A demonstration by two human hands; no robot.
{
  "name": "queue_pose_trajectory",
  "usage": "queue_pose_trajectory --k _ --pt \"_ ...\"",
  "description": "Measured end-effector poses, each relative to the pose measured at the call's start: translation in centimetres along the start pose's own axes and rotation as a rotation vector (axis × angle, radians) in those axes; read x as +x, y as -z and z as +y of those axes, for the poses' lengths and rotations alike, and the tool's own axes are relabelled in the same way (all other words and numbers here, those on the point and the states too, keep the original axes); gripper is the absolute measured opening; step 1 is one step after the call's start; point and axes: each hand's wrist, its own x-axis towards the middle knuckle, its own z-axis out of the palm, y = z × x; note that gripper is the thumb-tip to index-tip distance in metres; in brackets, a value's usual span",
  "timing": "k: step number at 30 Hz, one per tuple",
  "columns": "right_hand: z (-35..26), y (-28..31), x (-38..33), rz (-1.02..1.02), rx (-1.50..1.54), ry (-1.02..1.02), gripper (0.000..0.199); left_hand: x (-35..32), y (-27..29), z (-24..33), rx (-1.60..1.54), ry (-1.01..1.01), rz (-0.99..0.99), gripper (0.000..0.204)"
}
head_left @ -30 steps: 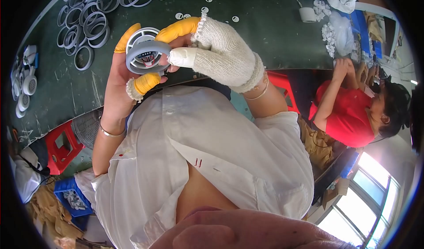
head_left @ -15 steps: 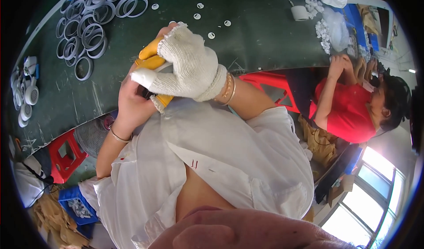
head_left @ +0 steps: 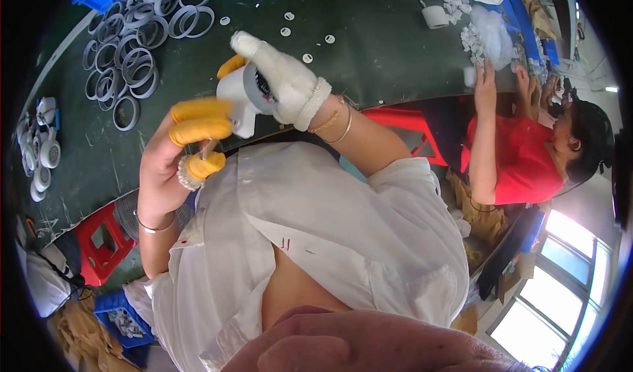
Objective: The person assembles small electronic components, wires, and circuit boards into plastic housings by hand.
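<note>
the right hand (head_left: 285, 82), in a white knit glove, is closed around a round grey and white plastic part (head_left: 247, 98), its gloved fingers wrapped over the top so the part's open face turns back toward the body, probably so the inside can be looked at or worked on. the part sits up in front of the chest, above the near edge of the dark green table (head_left: 369, 49), not resting on anything.

the left hand (head_left: 175, 157) is just beside it, bare but for yellow rubber finger covers (head_left: 198, 124) on a few fingers. those fingers are curled in, and the lower ones seem to pinch something small and pale, too hidden to name. the covers likely give grip on small pieces. whether the left hand touches the part itself i cannot tell.

further out on the table, a heap of grey rings (head_left: 132, 49) lies up to the left, within easy reach, and small white discs (head_left: 307, 58) are scattered near the middle. a few white round parts (head_left: 39, 154) sit at the far left edge. on the right a co-worker in a red shirt (head_left: 521, 161) reaches onto the same table. a red stool (head_left: 99, 240) stands below at the left.
</note>
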Motion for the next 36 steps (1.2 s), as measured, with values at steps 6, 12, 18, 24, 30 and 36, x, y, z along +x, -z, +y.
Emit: queue_pose_trajectory --k 6,12,18,24,30,36 --pt "-5.1 2.7 6.6 0.301 -1.288 0.722 0.051 -0.5 0.5 -1.6 -0.313 0.289 0.342 0.023" --pt "-7.2 4.5 10.1 0.538 -1.711 0.872 0.039 -0.1 0.9 -3.1 -0.493 0.298 0.485 0.033" --pt "-2.9 3.3 6.7 0.474 -1.688 1.028 0.044 -2.4 1.4 -3.1 -0.538 0.29 0.491 0.038" --pt "-0.3 -0.7 3.5 -0.401 -1.394 0.752 0.075 -2.4 1.6 -3.8 -0.804 0.124 0.293 0.049" --pt "1.2 -2.2 0.9 -0.363 -1.387 0.529 0.066 -2.3 1.7 -3.1 -0.703 0.212 0.322 0.043" --pt "-4.7 4.4 2.9 0.057 -1.727 1.26 0.019 -1.4 1.0 -1.6 -0.581 0.291 0.367 0.045"
